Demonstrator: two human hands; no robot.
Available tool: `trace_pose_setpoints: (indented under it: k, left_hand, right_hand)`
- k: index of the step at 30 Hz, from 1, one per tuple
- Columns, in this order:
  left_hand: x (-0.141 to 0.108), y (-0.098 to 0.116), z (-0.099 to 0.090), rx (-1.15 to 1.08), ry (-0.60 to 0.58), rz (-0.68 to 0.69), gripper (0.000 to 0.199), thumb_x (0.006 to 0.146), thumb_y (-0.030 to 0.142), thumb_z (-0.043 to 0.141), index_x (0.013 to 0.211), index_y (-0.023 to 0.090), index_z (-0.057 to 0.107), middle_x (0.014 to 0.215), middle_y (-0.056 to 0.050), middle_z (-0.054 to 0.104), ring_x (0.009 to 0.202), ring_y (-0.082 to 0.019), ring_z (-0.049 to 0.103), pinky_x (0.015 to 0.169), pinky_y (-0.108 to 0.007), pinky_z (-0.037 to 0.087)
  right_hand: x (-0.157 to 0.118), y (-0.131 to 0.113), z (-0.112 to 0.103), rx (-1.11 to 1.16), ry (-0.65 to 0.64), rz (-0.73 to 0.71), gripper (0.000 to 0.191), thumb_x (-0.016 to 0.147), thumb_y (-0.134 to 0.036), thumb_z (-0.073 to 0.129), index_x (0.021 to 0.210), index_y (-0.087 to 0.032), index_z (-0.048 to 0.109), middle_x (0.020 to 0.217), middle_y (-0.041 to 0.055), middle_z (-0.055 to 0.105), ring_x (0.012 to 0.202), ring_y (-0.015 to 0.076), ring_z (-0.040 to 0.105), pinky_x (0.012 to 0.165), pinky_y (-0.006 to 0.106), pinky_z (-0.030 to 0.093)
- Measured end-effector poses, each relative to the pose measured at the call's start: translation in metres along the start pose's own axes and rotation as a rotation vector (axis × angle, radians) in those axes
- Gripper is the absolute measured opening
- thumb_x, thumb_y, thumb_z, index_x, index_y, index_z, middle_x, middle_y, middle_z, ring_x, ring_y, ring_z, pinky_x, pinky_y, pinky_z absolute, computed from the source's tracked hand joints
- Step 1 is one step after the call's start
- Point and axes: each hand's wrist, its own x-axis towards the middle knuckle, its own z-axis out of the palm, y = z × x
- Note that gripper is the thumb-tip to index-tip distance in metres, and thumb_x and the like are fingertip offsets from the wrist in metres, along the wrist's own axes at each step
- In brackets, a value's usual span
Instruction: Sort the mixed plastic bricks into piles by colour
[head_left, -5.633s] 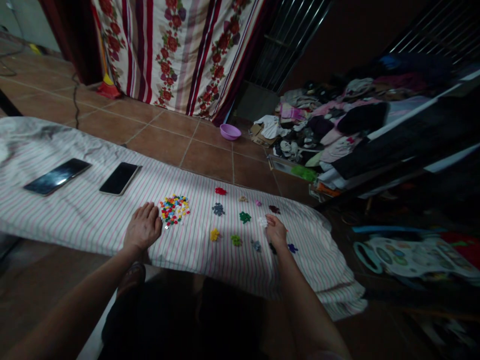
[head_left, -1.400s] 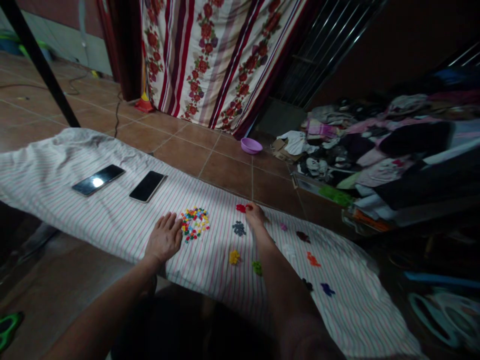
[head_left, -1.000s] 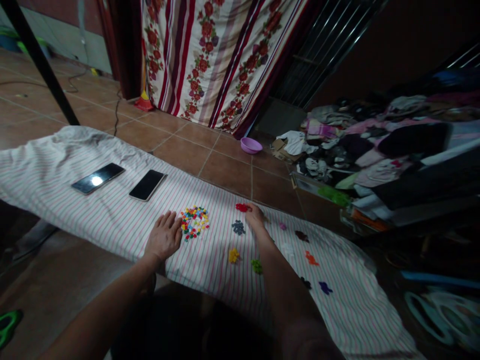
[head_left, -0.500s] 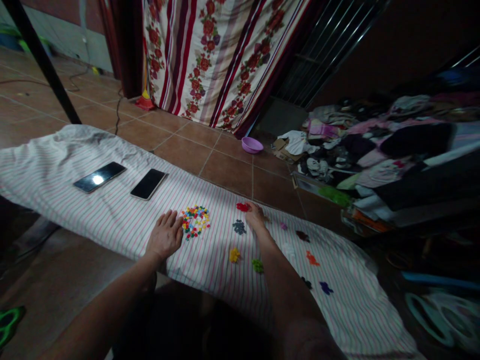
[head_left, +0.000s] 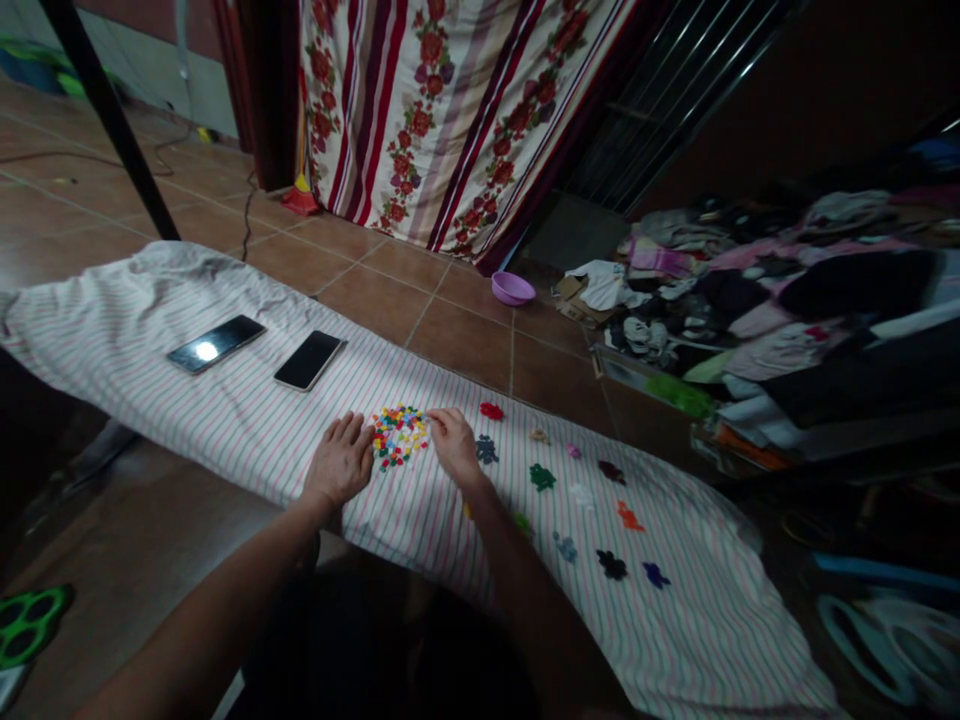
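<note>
My left hand [head_left: 341,462] lies flat on the striped cloth, its fingers stretched out beside a pile of small multicoloured pieces [head_left: 390,462]. At the pile's right edge is my right hand [head_left: 454,440], thumb and forefinger pressed together; whatever may be between them is too small to make out. Sorted little heaps spread to the right: red pieces [head_left: 491,411], grey pieces [head_left: 487,449], dark green pieces [head_left: 541,477], orange pieces [head_left: 629,516], black pieces [head_left: 611,565] and several more. My right forearm partly covers the yellow and light green heaps.
Two phones [head_left: 309,360] lie on the cloth [head_left: 247,420] left of the pile. Beyond the cloth's far edge, a purple basin [head_left: 513,289] stands on the tiled floor, before a flowered curtain [head_left: 457,120]. Heaped clothes [head_left: 750,290] fill the right side.
My right hand has moved left from the red heap to the mixed pile, uncovering the dark green and light blue heaps. My left hand stays flat by the pile. The view has shifted slightly.
</note>
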Motion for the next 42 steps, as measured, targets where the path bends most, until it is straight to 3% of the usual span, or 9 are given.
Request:
trace_pose_setpoints:
  k: [6, 14, 30, 42]
  left_hand:
    - [-0.001, -0.002, 0.003, -0.024, 0.01, 0.009, 0.041, 0.09, 0.026, 0.038, 0.122, 0.014, 0.061, 0.133, -0.017, 0.057, 0.132, -0.03, 0.046, 0.109, -0.049, 0.036]
    - [-0.002, -0.002, 0.005, -0.013, -0.008, 0.004, 0.041, 0.087, 0.023, 0.041, 0.123, 0.013, 0.06, 0.135, -0.017, 0.055, 0.133, -0.03, 0.044, 0.11, -0.049, 0.035]
    - [-0.002, -0.003, 0.009, -0.032, 0.022, -0.008, 0.044, 0.086, 0.024, 0.041, 0.123, 0.009, 0.059, 0.133, -0.018, 0.057, 0.132, -0.031, 0.045, 0.109, -0.049, 0.035]
    - [-0.001, -0.002, 0.005, -0.034, 0.006, -0.013, 0.044, 0.087, 0.024, 0.039, 0.122, 0.009, 0.059, 0.134, -0.019, 0.056, 0.132, -0.031, 0.045, 0.11, -0.048, 0.035]
  right_hand:
    - [-0.012, -0.045, 0.036, -0.062, -0.248, -0.137, 0.029, 0.09, -0.015, 0.049, 0.104, -0.024, 0.072, 0.097, 0.0058, 0.064, 0.097, 0.0187, 0.058, 0.092, 0.033, 0.048]
    - [-0.003, -0.06, 0.041, -0.203, -0.351, -0.141, 0.034, 0.09, -0.011, 0.048, 0.108, -0.027, 0.072, 0.094, 0.0063, 0.061, 0.095, 0.02, 0.056, 0.089, 0.034, 0.047]
    - [-0.004, -0.059, 0.047, -0.234, -0.378, -0.145, 0.025, 0.089, -0.013, 0.053, 0.101, -0.025, 0.072, 0.094, 0.0057, 0.058, 0.094, 0.0194, 0.053, 0.089, 0.033, 0.046]
    - [-0.009, -0.059, 0.043, -0.187, -0.303, -0.137, 0.018, 0.087, -0.016, 0.055, 0.098, -0.024, 0.067, 0.095, 0.0044, 0.058, 0.097, 0.0195, 0.055, 0.09, 0.033, 0.045]
